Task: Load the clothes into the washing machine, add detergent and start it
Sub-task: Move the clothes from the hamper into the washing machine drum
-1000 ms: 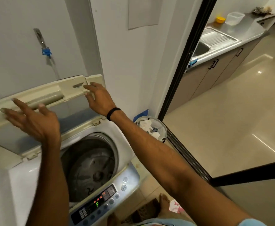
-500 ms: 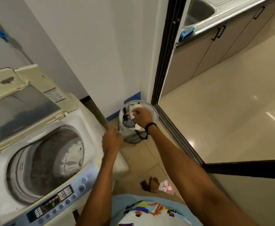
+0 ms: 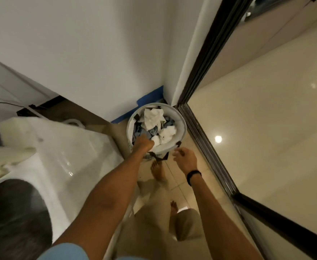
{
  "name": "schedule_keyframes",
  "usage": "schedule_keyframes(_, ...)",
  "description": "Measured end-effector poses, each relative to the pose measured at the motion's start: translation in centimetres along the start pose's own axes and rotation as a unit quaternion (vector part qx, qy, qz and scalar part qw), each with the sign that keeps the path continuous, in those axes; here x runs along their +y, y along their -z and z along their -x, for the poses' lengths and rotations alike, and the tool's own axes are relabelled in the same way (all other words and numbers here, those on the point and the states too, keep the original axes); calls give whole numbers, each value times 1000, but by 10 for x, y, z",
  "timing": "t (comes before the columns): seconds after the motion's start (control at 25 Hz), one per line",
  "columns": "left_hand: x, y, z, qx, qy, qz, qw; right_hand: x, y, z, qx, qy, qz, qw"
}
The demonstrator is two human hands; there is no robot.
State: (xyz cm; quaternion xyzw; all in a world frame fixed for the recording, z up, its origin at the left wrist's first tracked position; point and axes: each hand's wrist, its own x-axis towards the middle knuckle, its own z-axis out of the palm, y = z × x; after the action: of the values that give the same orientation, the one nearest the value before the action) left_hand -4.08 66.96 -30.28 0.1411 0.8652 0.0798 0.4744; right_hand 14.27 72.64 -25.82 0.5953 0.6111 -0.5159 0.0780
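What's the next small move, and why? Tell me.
Probably lift the left hand, with the clothes it grips, out of the basket and over to the drum: it is dug into them, the right hand holds nothing, and the drum stands open.

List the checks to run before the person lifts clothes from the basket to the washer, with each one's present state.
1. Left hand has a hold on the clothes: ok, it is curled into the blue cloth inside the basket.
2. Right hand is free to help: ok, it hovers by the basket's near rim and holds nothing.
3. Drum of the washing machine is uncovered: ok, its dark opening shows at lower left.
4. Drum is empty: cannot tell, it is dark and blurred.
5. Detergent is at hand: cannot tell, none is in view.
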Motion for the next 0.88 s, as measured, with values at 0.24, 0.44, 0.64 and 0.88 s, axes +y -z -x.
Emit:
schedule_keyframes(0.24,40,-37,-196,11,-25,-92,995,8,-46,-141,-42,-32,-35,998)
schedule_keyframes(0.44,61,-84,-292,3,-44,-48,998,61,-63,-192,-47,-33,-14,998)
schedule_keyframes(0.64,65,-67,-234,60,28,186,980,58,-31,-150,-40,-97,-56,993)
schedule_keyframes(0.88,66,52,21,39,-48,461,885,-22,11,-95,-73,-34,-71,994)
